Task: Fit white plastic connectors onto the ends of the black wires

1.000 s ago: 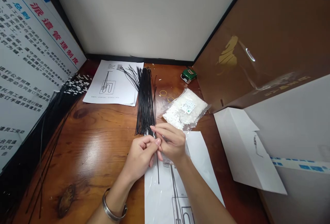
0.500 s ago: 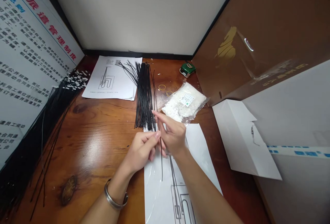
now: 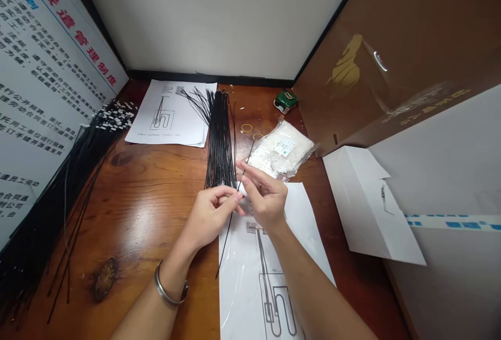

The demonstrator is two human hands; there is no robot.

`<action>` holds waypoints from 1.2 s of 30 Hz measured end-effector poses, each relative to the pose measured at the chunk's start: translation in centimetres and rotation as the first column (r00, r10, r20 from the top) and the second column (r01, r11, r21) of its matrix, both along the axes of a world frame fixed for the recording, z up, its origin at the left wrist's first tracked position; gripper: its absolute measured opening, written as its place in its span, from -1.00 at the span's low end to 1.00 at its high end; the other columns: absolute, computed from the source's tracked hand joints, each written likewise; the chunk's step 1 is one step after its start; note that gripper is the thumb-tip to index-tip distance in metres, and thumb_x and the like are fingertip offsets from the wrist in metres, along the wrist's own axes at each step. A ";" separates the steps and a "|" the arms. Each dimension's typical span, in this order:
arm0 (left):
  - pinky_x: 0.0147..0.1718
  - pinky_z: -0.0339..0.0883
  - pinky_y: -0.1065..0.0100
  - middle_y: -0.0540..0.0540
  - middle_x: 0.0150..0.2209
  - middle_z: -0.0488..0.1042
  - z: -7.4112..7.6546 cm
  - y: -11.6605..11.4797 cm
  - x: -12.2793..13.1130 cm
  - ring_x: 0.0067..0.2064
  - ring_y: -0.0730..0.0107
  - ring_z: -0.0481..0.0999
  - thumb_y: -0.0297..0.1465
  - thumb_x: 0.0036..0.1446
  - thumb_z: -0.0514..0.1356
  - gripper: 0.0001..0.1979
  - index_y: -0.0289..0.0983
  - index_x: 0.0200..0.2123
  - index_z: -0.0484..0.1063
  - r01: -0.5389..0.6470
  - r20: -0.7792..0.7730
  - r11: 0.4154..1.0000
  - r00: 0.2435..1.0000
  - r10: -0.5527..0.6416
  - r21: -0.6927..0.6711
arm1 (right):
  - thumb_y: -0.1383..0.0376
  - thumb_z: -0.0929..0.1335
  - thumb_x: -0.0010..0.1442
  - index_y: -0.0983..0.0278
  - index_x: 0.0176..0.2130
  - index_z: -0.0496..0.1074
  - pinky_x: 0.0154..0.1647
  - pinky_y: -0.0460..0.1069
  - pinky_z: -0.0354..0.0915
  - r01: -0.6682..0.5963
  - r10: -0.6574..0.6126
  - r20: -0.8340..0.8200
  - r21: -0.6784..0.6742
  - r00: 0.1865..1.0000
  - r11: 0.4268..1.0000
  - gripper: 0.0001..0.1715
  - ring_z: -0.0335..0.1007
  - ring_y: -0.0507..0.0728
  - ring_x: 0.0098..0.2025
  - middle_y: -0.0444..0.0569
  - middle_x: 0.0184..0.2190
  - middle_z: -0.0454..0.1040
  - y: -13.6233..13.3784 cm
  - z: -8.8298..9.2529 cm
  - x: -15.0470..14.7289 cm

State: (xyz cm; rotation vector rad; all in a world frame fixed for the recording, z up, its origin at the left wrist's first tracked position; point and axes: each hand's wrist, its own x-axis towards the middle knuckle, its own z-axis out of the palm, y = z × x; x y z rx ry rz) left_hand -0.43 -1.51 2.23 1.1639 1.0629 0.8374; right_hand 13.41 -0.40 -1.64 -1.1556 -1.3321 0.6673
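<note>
A thin black wire [image 3: 224,256] runs slantwise through both of my hands, its lower end over the left edge of a printed drawing sheet [image 3: 242,277]. My left hand [image 3: 209,214], with a metal bracelet at the wrist, pinches the wire between thumb and fingertips. Just to its right, my right hand [image 3: 268,199] grips the wire higher up, forefinger stretched along it. Beyond my hands lies a bundle of black wires [image 3: 219,141]. Close to my right fingers sits a clear bag of small white pieces [image 3: 282,149].
A green tape measure [image 3: 285,101] and yellow rubber bands [image 3: 246,128] lie toward the back. Printed papers [image 3: 162,115] rest at back left. A big pile of black wires with white ends [image 3: 58,188] lines the left wall. A folded white card [image 3: 368,204] stands right.
The wire has turned from nearly upright to slanted, its lower end swinging left and its top right. Both hands have risen slightly in the view.
</note>
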 end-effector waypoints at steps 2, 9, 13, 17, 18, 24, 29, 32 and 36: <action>-0.69 0.03 0.49 -0.06 -0.52 0.54 0.0 0.0 0.1 -0.65 0.58 0.27 -0.23 0.10 0.22 -0.74 -0.32 -0.44 0.50 -0.062 0.013 0.997 0.998 0.062 0.037 | 0.35 0.33 0.17 0.24 -0.06 0.54 -0.75 -0.09 0.19 -0.069 0.069 0.005 -0.006 0.998 0.998 -0.67 0.18 -0.07 -0.72 -0.01 -0.29 0.62 -0.1 0.1 -0.3; -0.70 0.07 0.51 -0.03 -0.57 0.54 -0.7 0.0 0.2 -0.65 0.55 0.29 -0.26 0.10 0.25 -0.75 -0.30 -0.22 0.46 -0.138 0.027 0.990 0.990 0.138 0.012 | 0.40 0.30 0.17 0.23 -0.14 0.57 -0.53 -0.03 0.38 0.120 -0.142 0.135 0.155 0.981 0.981 -0.68 0.50 0.10 -0.44 -0.01 -0.34 0.61 0.0 0.6 1.0; -0.75 0.03 0.51 -0.11 -0.43 0.59 -0.6 0.0 0.2 -0.70 0.65 0.16 -0.26 0.05 0.28 -0.78 -0.32 -0.36 0.42 -0.185 0.061 0.983 0.981 0.183 0.013 | 0.39 0.35 0.08 0.25 -0.31 0.61 -0.49 0.00 0.32 0.588 -0.625 0.322 0.213 0.711 0.780 -0.79 0.38 0.08 -0.46 0.01 -0.37 0.47 0.9 0.0 4.2; -0.77 -0.02 0.51 -0.06 -0.44 0.55 -0.8 0.2 -0.3 -0.72 0.68 0.12 -0.27 0.05 0.27 -0.73 -0.34 -0.23 0.46 -0.173 0.145 0.984 0.974 0.176 -0.035 | 0.40 0.35 0.03 0.26 -0.40 0.61 -0.27 0.12 0.36 0.545 -0.523 0.530 0.130 0.668 0.828 -0.80 0.31 0.12 -0.34 0.11 -0.13 0.39 1.5 -0.7 5.9; -0.77 -0.04 0.51 -0.04 -0.47 0.53 -0.8 0.2 -0.5 -0.72 0.68 0.10 -0.28 0.05 0.26 -0.71 -0.34 -0.19 0.47 -0.171 0.169 0.984 0.970 0.176 -0.047 | 0.40 0.34 0.04 0.25 -0.41 0.61 -0.17 0.18 0.34 0.525 -0.486 0.570 0.109 0.662 0.844 -0.78 0.31 0.17 -0.26 0.14 -0.04 0.37 1.5 -0.8 5.9; -0.76 -0.12 0.54 0.08 -0.65 0.36 -0.8 0.3 -0.5 -0.71 0.63 0.07 -0.23 0.06 0.23 -0.76 -0.30 -0.30 0.41 -0.161 0.238 0.983 0.955 0.177 -0.087 | 0.35 0.32 0.13 0.14 -0.26 0.60 0.09 0.53 -0.05 0.479 -0.339 0.691 -0.012 0.639 0.878 -0.74 -0.11 0.49 0.29 -0.01 0.33 0.05 1.3 -0.8 5.5; -0.74 -0.17 0.51 0.10 -0.70 0.28 -0.9 0.1 -0.2 -0.72 0.65 0.03 -0.12 0.08 0.24 -0.67 -0.30 -0.42 0.40 -0.182 0.191 0.980 0.962 0.195 -0.083 | 0.26 0.31 0.18 0.13 -0.16 0.57 0.15 0.59 -0.25 0.411 -0.243 0.691 -0.086 0.681 0.908 -0.73 -0.26 0.49 0.36 -0.02 0.35 0.02 1.7 -1.2 5.6; -0.71 -0.15 0.49 0.11 -0.72 0.24 -1.0 0.1 -0.2 -0.69 0.61 0.08 -0.14 0.06 0.27 -0.68 -0.30 -0.37 0.45 -0.205 0.214 0.976 0.953 0.215 -0.069 | 0.20 0.31 0.20 0.16 -0.30 0.60 0.15 0.60 -0.28 0.446 -0.310 0.639 -0.057 0.703 0.893 -0.74 -0.20 0.48 0.35 0.01 0.29 0.17 2.0 -1.3 5.4; -0.67 -0.10 0.48 0.11 -0.73 0.22 -0.9 0.2 -0.2 -0.66 0.58 0.13 -0.15 0.03 0.29 -0.69 -0.31 -0.39 0.47 -0.231 0.213 0.971 0.948 0.238 -0.059 | 0.21 0.37 0.12 0.19 -0.29 0.60 0.14 0.60 -0.28 0.470 -0.352 0.611 -0.038 0.709 0.882 -0.80 -0.13 0.50 0.32 0.06 0.26 0.22 2.2 -1.3 5.3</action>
